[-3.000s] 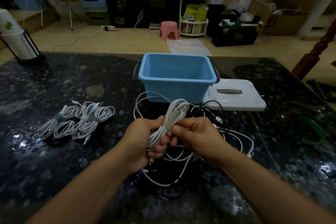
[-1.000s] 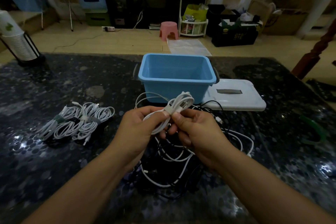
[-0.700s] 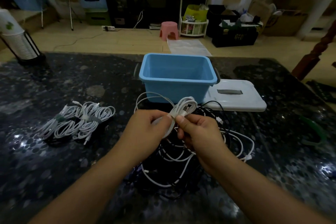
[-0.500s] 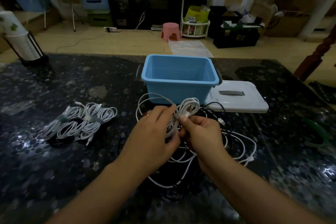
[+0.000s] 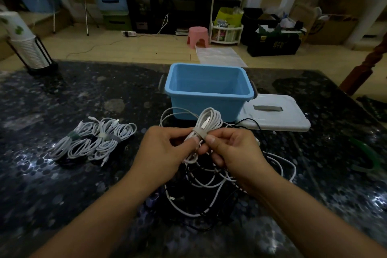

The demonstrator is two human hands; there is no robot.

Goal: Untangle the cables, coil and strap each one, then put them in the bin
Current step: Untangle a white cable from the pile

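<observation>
Before blue bin (image 5: 206,98), both hands (image 5: 163,148) pinching coiled cable (image 5: 206,124)

Single head view, looks forward and down over table (image 5: 62,174), close on hands; bin (image 5: 207,101) mid-frame, dim room behind, edges probably wide-angle warped.

Domestic living space with storage clutter. Beyond the hands, past the dark stone-pattern table (image 5: 62,94): wood floor (image 5: 146,50), pink plastic stool (image 5: 198,36), white tiered trolley (image 5: 227,34), cardboard boxes (image 5: 335,25), stacked storage drawers (image 5: 112,4).
</observation>
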